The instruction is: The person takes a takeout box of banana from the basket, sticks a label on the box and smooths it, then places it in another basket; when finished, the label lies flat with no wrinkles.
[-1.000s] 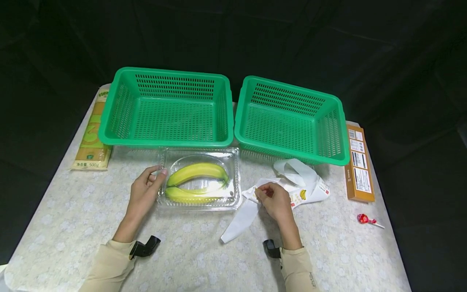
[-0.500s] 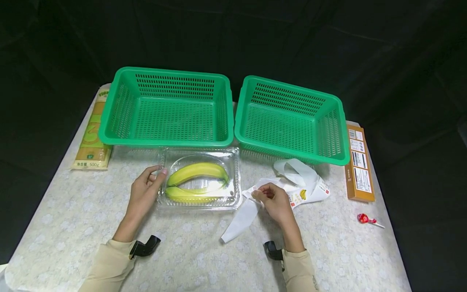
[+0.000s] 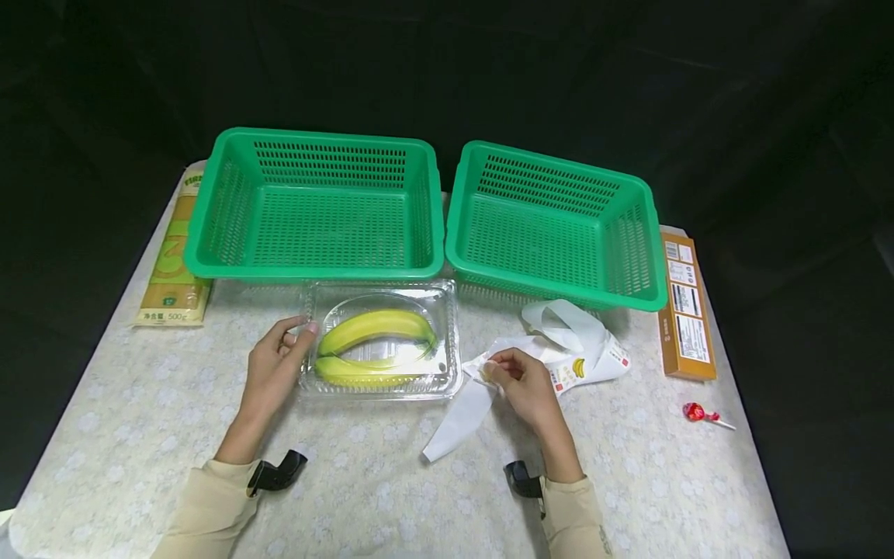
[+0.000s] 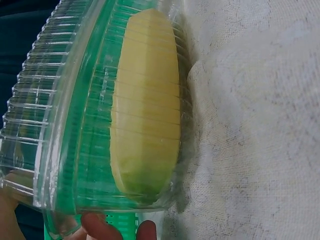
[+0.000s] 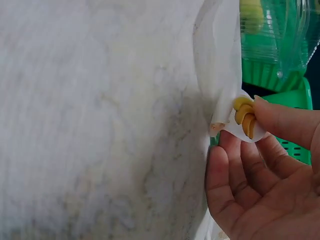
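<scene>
In the head view, a clear plastic clamshell container with two yellow bananas inside lies at mid-table. My left hand holds its left edge, thumb and fingertips at the rim; the left wrist view shows fingertips by its end wall. To the right, my right hand pinches a sticker printed with small bananas, between thumb and finger. In the right wrist view the sticker is bent up beside its white backing strip. More of that label strip lies loosely curled on the table.
Two green baskets stand behind the container. A pack of noodles lies far left. An orange-brown box is at the right, with a red lollipop in front of it.
The right hand has shifted very slightly, its fingers still at the sticker. The left hand and the container stay in place; the head view has tilted a little.
</scene>
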Demonstrator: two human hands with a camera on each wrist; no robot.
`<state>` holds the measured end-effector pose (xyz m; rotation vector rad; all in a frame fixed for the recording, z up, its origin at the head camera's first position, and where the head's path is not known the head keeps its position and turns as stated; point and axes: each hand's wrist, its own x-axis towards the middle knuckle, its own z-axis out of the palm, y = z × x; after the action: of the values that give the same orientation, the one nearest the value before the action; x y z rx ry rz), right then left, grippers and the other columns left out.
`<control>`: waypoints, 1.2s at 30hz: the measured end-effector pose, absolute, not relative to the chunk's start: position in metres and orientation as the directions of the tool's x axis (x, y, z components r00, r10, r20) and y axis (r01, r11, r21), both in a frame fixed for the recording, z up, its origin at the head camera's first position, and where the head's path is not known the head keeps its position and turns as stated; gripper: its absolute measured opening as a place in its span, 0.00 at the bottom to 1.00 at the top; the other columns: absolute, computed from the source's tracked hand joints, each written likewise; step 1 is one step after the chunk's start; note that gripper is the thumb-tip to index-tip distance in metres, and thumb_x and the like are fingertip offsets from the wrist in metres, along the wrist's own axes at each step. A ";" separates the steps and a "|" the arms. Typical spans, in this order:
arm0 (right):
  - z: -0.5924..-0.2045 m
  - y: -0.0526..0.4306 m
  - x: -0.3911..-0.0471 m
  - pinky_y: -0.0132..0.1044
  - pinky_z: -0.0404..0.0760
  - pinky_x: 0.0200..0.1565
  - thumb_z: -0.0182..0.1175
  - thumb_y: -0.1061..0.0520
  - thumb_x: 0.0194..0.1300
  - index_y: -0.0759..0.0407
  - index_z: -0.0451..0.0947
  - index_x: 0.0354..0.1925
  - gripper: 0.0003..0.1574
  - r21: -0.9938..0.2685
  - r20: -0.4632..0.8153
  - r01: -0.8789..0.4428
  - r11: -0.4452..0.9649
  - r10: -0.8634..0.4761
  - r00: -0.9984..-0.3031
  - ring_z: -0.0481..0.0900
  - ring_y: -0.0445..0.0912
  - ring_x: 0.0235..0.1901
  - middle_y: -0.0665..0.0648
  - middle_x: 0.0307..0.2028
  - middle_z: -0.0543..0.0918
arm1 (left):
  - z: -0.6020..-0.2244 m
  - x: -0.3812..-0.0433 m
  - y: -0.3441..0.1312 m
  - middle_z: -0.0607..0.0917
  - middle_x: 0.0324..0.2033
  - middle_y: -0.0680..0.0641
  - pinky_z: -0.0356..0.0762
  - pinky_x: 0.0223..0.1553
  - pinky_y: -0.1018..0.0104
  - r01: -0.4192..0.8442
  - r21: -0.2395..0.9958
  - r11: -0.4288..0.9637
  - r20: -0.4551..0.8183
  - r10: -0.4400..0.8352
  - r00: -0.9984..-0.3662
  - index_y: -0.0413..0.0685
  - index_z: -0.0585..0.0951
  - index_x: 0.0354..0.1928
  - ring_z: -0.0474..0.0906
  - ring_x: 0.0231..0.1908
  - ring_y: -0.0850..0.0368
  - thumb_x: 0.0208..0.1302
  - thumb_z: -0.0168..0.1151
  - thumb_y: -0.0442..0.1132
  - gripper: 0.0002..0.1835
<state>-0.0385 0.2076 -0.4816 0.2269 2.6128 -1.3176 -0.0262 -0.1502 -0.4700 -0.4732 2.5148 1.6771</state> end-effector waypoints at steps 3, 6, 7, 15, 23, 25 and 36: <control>-0.479 0.205 -0.036 0.30 0.73 0.32 0.65 0.57 0.67 0.60 0.84 0.40 0.07 -0.774 -0.251 0.227 0.591 0.042 -0.967 0.77 0.39 0.30 0.57 0.33 0.86 | -0.470 -0.027 -0.151 0.76 0.31 0.50 0.68 0.27 0.67 -0.304 0.884 0.355 -0.243 -0.207 -0.948 0.46 0.75 0.66 0.64 0.20 0.64 0.72 0.55 0.60 0.31; -0.479 0.203 -0.035 0.29 0.73 0.32 0.66 0.58 0.66 0.60 0.85 0.39 0.06 -0.789 -0.232 0.217 0.574 0.048 -0.972 0.76 0.37 0.28 0.55 0.30 0.85 | -0.469 -0.027 -0.151 0.76 0.32 0.50 0.68 0.27 0.67 -0.311 0.881 0.355 -0.252 -0.203 -0.946 0.46 0.74 0.67 0.64 0.20 0.64 0.72 0.55 0.60 0.32; -0.479 0.202 -0.035 0.29 0.73 0.32 0.66 0.59 0.66 0.61 0.85 0.39 0.06 -0.798 -0.226 0.216 0.562 0.052 -0.973 0.76 0.37 0.27 0.55 0.29 0.85 | -0.469 -0.027 -0.151 0.76 0.32 0.50 0.68 0.27 0.67 -0.312 0.881 0.355 -0.254 -0.202 -0.946 0.46 0.74 0.67 0.64 0.21 0.64 0.72 0.55 0.60 0.32; -0.477 0.202 -0.034 0.29 0.74 0.33 0.66 0.60 0.66 0.61 0.85 0.39 0.05 -0.821 -0.230 0.222 0.527 0.051 -0.972 0.77 0.38 0.28 0.56 0.30 0.85 | -0.468 -0.027 -0.150 0.76 0.33 0.49 0.71 0.30 0.67 -0.302 0.883 0.359 -0.231 -0.227 -0.946 0.49 0.69 0.71 0.72 0.26 0.63 0.72 0.56 0.60 0.33; -0.470 0.205 -0.033 0.29 0.75 0.33 0.65 0.59 0.67 0.62 0.84 0.41 0.07 -0.835 -0.258 0.253 0.488 0.057 -0.964 0.77 0.38 0.29 0.55 0.31 0.85 | -0.464 -0.025 -0.150 0.79 0.39 0.45 0.73 0.32 0.68 -0.308 0.884 0.351 -0.233 -0.239 -0.942 0.51 0.65 0.74 0.76 0.30 0.64 0.72 0.57 0.58 0.35; -0.468 0.207 -0.034 0.28 0.75 0.34 0.65 0.60 0.67 0.63 0.84 0.41 0.07 -0.840 -0.250 0.249 0.481 0.063 -0.966 0.78 0.37 0.29 0.56 0.32 0.85 | -0.462 -0.024 -0.151 0.79 0.44 0.43 0.73 0.34 0.67 -0.307 0.879 0.365 -0.230 -0.241 -0.943 0.52 0.64 0.75 0.77 0.35 0.59 0.72 0.56 0.59 0.35; -0.430 0.197 -0.033 0.27 0.79 0.44 0.67 0.63 0.65 0.63 0.84 0.45 0.10 -0.879 -0.162 0.137 0.457 -0.016 -0.987 0.80 0.36 0.36 0.63 0.38 0.85 | -0.445 -0.020 -0.152 0.71 0.61 0.33 0.68 0.61 0.42 -0.109 0.916 0.386 -0.003 -0.265 -0.964 0.47 0.62 0.76 0.71 0.59 0.39 0.70 0.63 0.46 0.36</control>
<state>-0.0333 0.1974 -0.4297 0.1073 2.5526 -1.5614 -0.0196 -0.1521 -0.4452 -0.3718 2.7317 1.7875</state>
